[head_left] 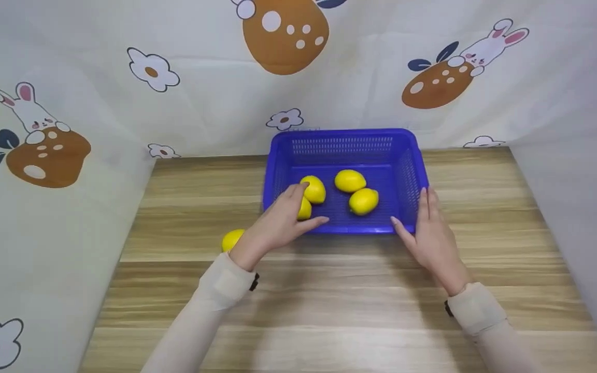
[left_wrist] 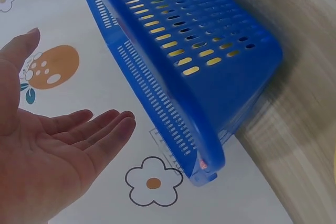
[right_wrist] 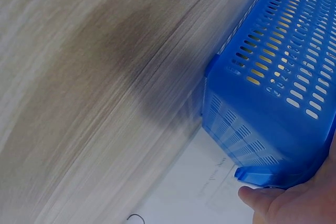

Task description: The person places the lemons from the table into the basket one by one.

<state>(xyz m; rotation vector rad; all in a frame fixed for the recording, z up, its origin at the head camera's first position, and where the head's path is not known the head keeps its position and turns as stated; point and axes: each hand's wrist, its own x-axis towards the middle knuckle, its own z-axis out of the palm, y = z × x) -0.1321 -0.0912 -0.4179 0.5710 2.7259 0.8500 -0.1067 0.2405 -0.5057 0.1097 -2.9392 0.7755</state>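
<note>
A blue plastic basket [head_left: 350, 229] with slotted walls stands on the table, several yellow lemons [head_left: 364, 201] lying inside it. My left hand [head_left: 280, 220] is over its front left part, fingers extended and thumb spread, holding nothing. In the head view its fingertips overlap a lemon [head_left: 314, 189] and partly cover another lemon [head_left: 304, 209]. The left wrist view shows this hand's bare palm [left_wrist: 58, 156] above the basket rim [left_wrist: 173, 77]. At the front right corner my right hand [head_left: 436, 241] touches the basket, straight fingers along the right side and thumb at the front rim.
Another lemon [head_left: 232, 240] lies on the wooden table [head_left: 174, 285] left of the basket, partly hidden behind my left wrist. A pale cloth with rabbit and flower prints [head_left: 200, 114] hangs behind the basket and along both sides of the table.
</note>
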